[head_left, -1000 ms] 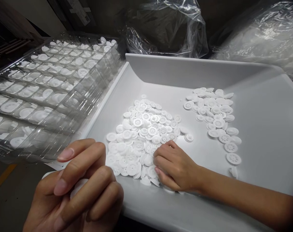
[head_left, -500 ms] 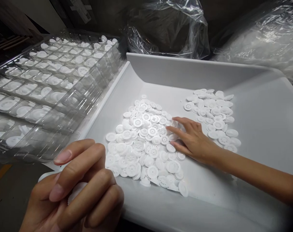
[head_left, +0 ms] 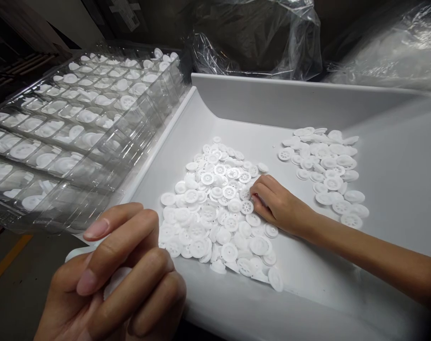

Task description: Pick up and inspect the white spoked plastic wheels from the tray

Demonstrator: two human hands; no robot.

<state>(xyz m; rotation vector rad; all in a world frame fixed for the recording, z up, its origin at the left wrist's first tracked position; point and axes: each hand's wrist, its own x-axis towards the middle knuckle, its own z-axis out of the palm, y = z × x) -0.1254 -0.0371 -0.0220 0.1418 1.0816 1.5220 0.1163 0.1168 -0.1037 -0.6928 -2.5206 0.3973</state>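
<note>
A white plastic gear (head_left: 113, 283) shows between the curled fingers of my left hand (head_left: 126, 279), which is raised in front of the tray at lower left. Most of that gear is hidden by the fingers. My right hand (head_left: 277, 201) rests at the right edge of a large pile of white plastic gears (head_left: 215, 213). Its fingers are curled in and closed, and what they pinch, if anything, is hidden. Many gears in the pile have spoked or ringed faces and lie flat or tilted over one another.
The gears lie in a wide grey-white tray (head_left: 290, 90) with raised sides. A smaller pile of gears (head_left: 329, 166) sits at its right. Clear plastic compartment trays (head_left: 94, 156), filled with white parts, are stacked at left. Clear plastic bags (head_left: 300, 47) lie behind.
My right hand's spread fingers have curled closed at the pile's edge. My left hand keeps its grip on the gear. The whole view has shifted slightly.
</note>
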